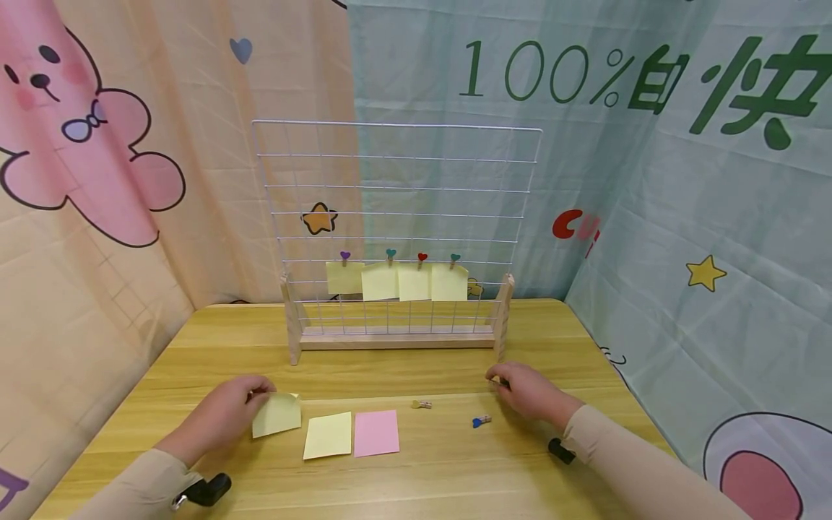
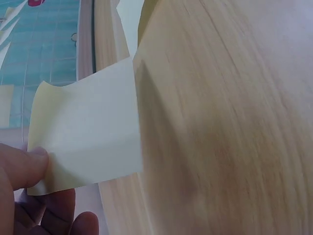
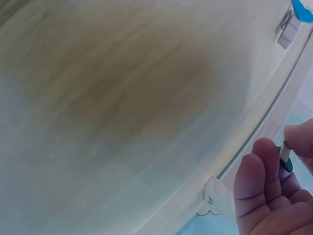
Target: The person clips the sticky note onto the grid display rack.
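Note:
My left hand (image 1: 237, 406) pinches a yellow sticky note (image 1: 278, 415) by its edge, thumb on the face in the left wrist view, with the note (image 2: 90, 129) raised off the table. To its right lie another yellow sticky note (image 1: 328, 435) and a pink sticky note (image 1: 376, 433). Over the table's right side, my right hand (image 1: 523, 390) pinches a small clothespin (image 3: 285, 157) with a dark green part between thumb and fingers; the fingers partly hide it. Nearest that hand is a blue-topped clothespin (image 1: 482, 421). A yellowish clothespin (image 1: 422, 404) lies further left.
Behind the hands stands a white wire grid (image 1: 398, 157) in a wooden base (image 1: 396, 345). Several yellow notes (image 1: 380, 283) hang from it on clothespins with coloured hearts (image 1: 422, 257). Printed curtains (image 1: 650, 217) surround the wooden table (image 1: 429, 484).

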A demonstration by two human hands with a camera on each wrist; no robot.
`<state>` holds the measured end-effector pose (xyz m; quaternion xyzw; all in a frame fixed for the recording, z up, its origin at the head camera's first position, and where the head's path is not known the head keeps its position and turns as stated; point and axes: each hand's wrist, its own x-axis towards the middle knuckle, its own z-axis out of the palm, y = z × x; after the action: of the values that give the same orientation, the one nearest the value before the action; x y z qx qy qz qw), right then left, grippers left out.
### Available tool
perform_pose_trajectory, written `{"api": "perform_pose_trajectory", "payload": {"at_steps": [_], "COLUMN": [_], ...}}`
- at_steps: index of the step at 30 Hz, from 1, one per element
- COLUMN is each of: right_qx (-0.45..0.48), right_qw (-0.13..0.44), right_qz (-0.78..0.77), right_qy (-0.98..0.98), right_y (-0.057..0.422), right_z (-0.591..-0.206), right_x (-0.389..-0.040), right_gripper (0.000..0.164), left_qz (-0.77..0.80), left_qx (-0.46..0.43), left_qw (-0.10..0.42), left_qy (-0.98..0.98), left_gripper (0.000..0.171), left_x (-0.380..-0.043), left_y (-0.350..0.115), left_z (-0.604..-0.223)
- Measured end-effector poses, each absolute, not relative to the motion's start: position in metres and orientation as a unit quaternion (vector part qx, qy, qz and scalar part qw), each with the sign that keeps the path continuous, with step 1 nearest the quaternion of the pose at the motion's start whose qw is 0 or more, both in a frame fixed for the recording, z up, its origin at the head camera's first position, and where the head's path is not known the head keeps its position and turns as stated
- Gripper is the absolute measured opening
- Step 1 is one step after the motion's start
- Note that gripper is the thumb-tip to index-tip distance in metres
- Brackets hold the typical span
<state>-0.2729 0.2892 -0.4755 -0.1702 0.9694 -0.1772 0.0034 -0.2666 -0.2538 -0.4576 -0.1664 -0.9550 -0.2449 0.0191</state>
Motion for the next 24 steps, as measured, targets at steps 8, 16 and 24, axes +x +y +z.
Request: {"api": "perform_pose_trajectory", "payload": {"at_steps": [8, 16, 24], "right_qx": [-0.162, -0.166, -0.135], "right_qw": [0.013, -0.006, -0.012], "right_qz": [-0.206, -0.205, -0.22], "right_qy": [0.965, 0.965, 0.966], "right_y": [0.289, 0.287, 0.283], "right_z": [-0.474, -0.472, -0.466], "right_x": [-0.273, -0.272, -0.268], "right_gripper": [0.02, 0.008, 0.002], "left_qz": [-0.284, -0.319, -0.355], "left_qx": [-0.157, -0.146, -0.159], "left_qw": [0.031, 0.074, 0.086], "left_qy": [-0.945, -0.934, -0.917], "left_gripper": [0.02, 0.006, 0.006], "left_x": [-0.264, -0.263, -0.266], "left_y": [-0.246, -0.233, -0.215], "left_z": [-0.448, -0.446, -0.443]}}
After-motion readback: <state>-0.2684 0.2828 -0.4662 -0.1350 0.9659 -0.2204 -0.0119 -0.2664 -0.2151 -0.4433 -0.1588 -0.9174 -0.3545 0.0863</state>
